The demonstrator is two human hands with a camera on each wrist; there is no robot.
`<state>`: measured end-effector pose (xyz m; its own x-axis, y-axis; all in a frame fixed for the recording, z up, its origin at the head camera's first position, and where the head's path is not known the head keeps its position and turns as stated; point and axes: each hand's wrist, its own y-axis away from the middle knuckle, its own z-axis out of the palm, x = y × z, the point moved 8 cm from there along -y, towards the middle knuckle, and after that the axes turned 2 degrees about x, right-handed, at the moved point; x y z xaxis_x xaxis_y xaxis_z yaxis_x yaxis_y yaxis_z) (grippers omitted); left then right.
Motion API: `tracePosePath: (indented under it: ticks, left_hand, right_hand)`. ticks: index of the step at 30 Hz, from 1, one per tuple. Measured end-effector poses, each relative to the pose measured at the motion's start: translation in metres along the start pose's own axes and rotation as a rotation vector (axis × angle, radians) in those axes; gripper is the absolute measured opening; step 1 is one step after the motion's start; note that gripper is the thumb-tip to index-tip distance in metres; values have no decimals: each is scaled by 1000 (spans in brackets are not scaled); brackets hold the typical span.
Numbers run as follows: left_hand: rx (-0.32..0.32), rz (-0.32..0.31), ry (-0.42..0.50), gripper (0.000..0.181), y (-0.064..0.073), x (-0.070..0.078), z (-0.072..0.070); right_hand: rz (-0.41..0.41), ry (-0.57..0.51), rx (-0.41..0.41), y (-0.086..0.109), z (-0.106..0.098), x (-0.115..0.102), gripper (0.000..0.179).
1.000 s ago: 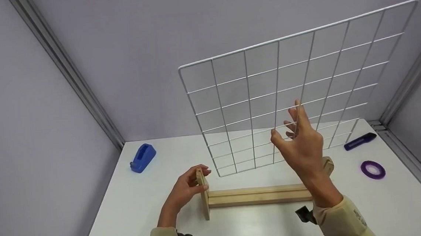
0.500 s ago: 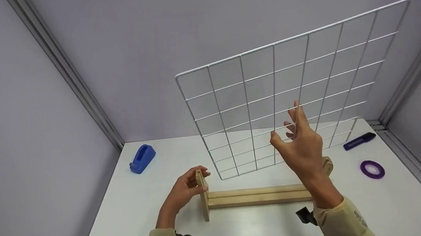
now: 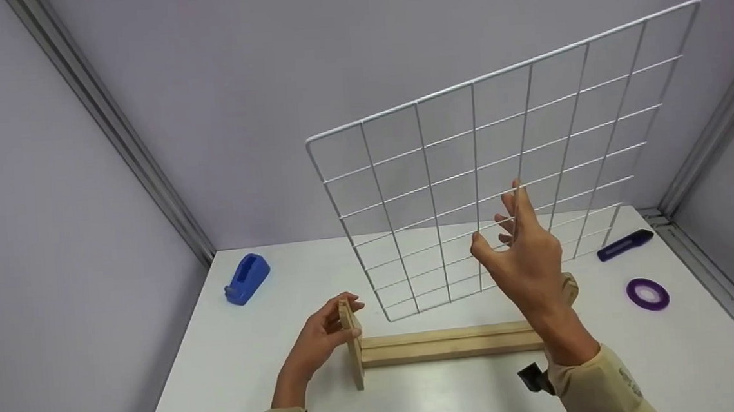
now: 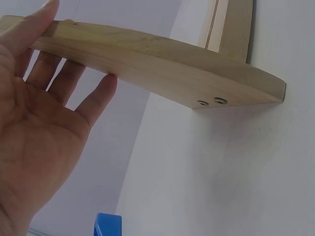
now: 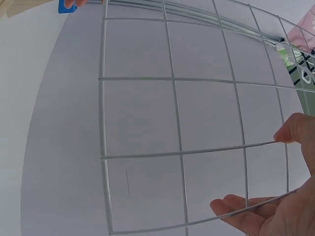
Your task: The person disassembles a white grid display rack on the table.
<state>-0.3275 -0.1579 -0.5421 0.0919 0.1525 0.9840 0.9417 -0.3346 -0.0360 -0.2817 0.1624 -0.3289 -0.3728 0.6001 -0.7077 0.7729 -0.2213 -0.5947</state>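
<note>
In the head view a white wire grid panel [image 3: 423, 145] hangs tilted above the table, its left end lower than its right. My right hand [image 3: 529, 259] holds it near the middle, with the thumb on a wire and the fingers reaching through to the far side. Below lies a wooden stand: a grooved crossbar [image 3: 448, 346] between two upright end pieces. My left hand [image 3: 317, 339] grips the left end piece [image 4: 162, 66], thumb on one face and fingers on the other. Two screw heads [image 4: 220, 101] show low on that piece. The right forearm partly hides the right end piece [image 3: 570, 287].
A blue tape dispenser [image 3: 247, 279] stands at the table's back left. To the right lie a dark purple cutter-like tool [image 3: 625, 245] and a purple ring [image 3: 648, 294]. Walls [image 3: 395, 49] enclose the white table [image 3: 224, 384] at the back and sides.
The grid panel's lower left corner has come down toward the crossbar, and its upper right corner has shifted left. Both hands keep their holds, and the stand stays nearly still.
</note>
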Motion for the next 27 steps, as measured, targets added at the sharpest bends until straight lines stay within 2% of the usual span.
tracePosePath:
  ticks: [9,20,27]
  left_hand:
    - [22,26,9,61,6,2,0]
    - [87,44,-25,63,13,1,2]
    - [99,67,6,66,17,2,3]
  right_hand:
    - [45,15,-31,1,-3,2,88]
    - [54,40,-60,2,-3,5,89]
    - [76,55,-92,3,-4,7,90]
